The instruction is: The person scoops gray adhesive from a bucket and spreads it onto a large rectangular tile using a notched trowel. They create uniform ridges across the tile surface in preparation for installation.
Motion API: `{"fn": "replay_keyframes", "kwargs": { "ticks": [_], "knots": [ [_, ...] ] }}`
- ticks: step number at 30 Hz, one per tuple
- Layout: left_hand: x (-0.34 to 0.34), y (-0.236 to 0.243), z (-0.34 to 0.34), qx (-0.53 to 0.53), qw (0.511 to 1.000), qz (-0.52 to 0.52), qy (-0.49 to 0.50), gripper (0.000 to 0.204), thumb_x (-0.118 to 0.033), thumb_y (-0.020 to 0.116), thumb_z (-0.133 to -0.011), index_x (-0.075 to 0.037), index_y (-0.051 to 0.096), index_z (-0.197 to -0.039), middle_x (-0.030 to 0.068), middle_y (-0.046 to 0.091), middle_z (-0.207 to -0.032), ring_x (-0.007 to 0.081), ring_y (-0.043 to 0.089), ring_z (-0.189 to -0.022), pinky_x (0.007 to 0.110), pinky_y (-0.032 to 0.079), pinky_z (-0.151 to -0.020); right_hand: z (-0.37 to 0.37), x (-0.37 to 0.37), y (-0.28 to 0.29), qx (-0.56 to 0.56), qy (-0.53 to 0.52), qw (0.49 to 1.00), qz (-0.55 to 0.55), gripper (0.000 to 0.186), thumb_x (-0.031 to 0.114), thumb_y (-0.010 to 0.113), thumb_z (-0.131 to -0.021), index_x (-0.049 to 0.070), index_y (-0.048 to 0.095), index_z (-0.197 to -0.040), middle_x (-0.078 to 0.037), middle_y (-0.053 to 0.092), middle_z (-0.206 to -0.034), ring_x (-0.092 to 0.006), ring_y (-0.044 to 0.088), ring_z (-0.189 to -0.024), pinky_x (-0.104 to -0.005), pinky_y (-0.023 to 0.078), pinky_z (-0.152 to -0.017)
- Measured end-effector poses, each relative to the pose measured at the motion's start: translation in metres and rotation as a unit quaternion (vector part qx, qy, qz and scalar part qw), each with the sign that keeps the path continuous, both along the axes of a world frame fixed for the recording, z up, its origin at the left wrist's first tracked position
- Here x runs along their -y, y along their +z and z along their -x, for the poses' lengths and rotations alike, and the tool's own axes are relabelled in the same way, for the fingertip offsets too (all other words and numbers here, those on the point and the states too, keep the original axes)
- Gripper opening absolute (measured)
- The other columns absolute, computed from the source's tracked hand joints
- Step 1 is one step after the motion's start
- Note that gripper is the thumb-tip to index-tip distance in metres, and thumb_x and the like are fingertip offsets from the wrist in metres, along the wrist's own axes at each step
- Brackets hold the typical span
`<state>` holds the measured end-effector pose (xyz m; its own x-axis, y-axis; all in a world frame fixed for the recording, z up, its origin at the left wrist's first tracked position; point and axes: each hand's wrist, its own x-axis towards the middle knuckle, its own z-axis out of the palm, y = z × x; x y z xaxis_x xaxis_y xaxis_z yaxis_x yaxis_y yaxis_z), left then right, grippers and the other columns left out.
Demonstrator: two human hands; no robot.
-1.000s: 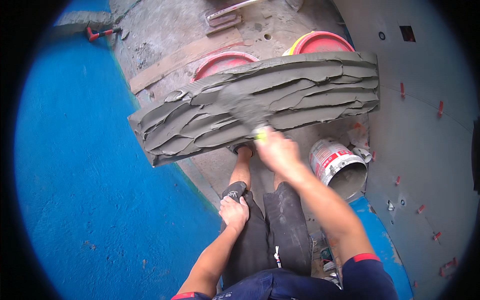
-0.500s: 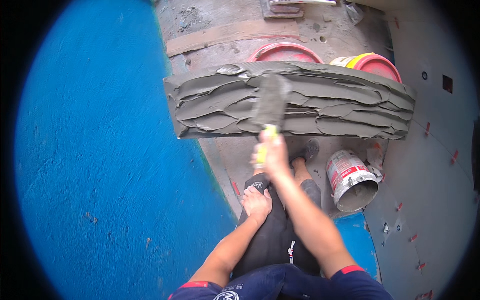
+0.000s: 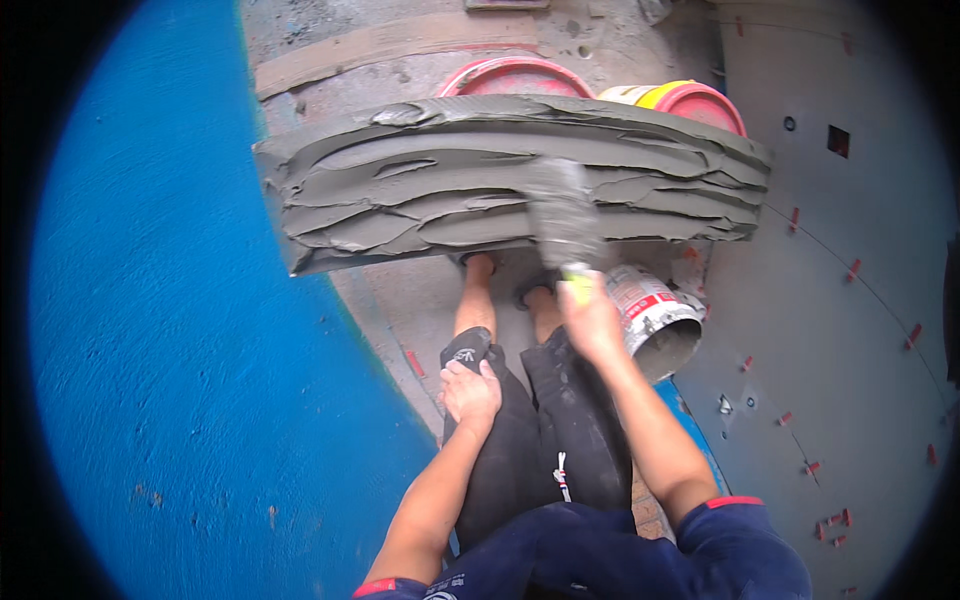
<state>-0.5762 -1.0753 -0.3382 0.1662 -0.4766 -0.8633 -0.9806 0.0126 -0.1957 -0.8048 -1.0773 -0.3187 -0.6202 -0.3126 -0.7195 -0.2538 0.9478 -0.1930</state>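
Note:
A long slab, probably a tile, lies crosswise ahead of me, its upper face covered in ridged grey mortar. My right hand is wrapped round the yellow-green handle of a trowel. The trowel's mortar-smeared blade is blurred by motion and overlaps the slab's near middle; whether it touches the mortar I cannot tell. Resting on my left knee, my left hand holds nothing, its fingers spread over the dark trouser leg.
Two red-rimmed buckets, one reddish and one yellow-banded, stand beyond the slab. A white bucket tips toward me at the right. Blue-coated surface spans the left; grey tiles with red clips cover the right.
The trowel has swung right along the slab, its blade now slanting the other way. My view has shifted, so the slab and buckets appear further left and higher. My left hand stays on the knee.

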Motion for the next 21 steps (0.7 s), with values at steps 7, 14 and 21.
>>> {"fn": "replay_keyframes", "kwargs": {
  "ticks": [7,14,21],
  "knots": [
    [-0.007,-0.003,-0.008,0.018,1.000,-0.019,0.011,0.062,-0.048,0.057,-0.095,0.005,0.048,-0.126,0.0234,0.058,-0.120,0.0392,0.062,-0.114,0.054,0.046,-0.098,0.035,-0.058,0.007,0.229,-0.557,0.783,0.158,0.027,0.039,0.054,-0.102,0.013,0.051,-0.098,0.001,0.048,-0.068,-0.0106,0.046,-0.048,-0.0276,0.039,-0.042],
    [-0.028,-0.004,-0.019,-0.002,1.000,0.024,0.015,0.060,-0.045,0.064,-0.092,0.006,0.050,-0.122,0.0248,0.059,-0.118,0.0425,0.061,-0.112,0.055,0.047,-0.096,-0.225,0.083,-0.032,0.546,-0.489,0.654,0.185,0.023,0.033,0.066,-0.100,0.014,0.052,-0.100,0.004,0.048,-0.066,-0.0092,0.051,-0.049,-0.0283,0.046,-0.041],
    [-0.038,-0.009,-0.002,0.014,0.998,0.048,0.049,0.059,-0.043,0.065,-0.092,0.006,0.050,-0.121,0.0269,0.060,-0.118,0.0461,0.062,-0.109,0.056,0.048,-0.096,-0.242,0.123,-0.018,0.322,0.056,0.941,0.089,0.045,0.034,0.059,-0.098,-0.001,0.047,-0.123,-0.028,0.070,-0.100,-0.0454,0.070,-0.092,-0.0556,0.055,-0.080]
  ]
}}
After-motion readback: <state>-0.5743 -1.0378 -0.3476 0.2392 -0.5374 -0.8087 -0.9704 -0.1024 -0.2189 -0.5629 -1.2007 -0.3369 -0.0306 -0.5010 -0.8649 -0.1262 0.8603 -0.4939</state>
